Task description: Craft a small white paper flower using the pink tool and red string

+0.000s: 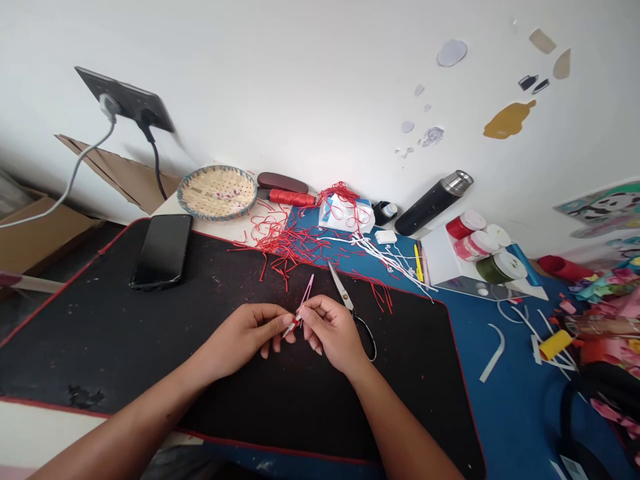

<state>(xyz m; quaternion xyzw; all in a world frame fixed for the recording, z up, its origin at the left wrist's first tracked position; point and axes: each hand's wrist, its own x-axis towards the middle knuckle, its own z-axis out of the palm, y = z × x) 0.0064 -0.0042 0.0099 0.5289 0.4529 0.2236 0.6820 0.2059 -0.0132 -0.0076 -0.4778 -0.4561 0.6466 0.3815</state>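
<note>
Over the black mat, my left hand (pixel 257 327) and my right hand (pixel 330 330) meet at the fingertips. Both pinch a small red-and-white piece of knotted cord (pixel 294 323), mostly covered by the fingers. A slim pink tool like tweezers (pixel 308 288) points up from between the hands; whether it is held or lies on the mat I cannot tell. Scissors (pixel 345 293) lie just beyond my right hand, blades pointing away and one handle loop partly behind the wrist. Past them is a loose heap of cut red cords (pixel 290 243), with white cords (pixel 380 253) to its right.
The black mat (pixel 225 407) bears a phone (pixel 163 250) at left. Along the wall stand a woven basket (pixel 217 193), a red thread spool (pixel 293 198), a black flask (pixel 433 203) and several paint jars (pixel 475 245). Paper scraps and a yellow roll (pixel 556 345) lie at right.
</note>
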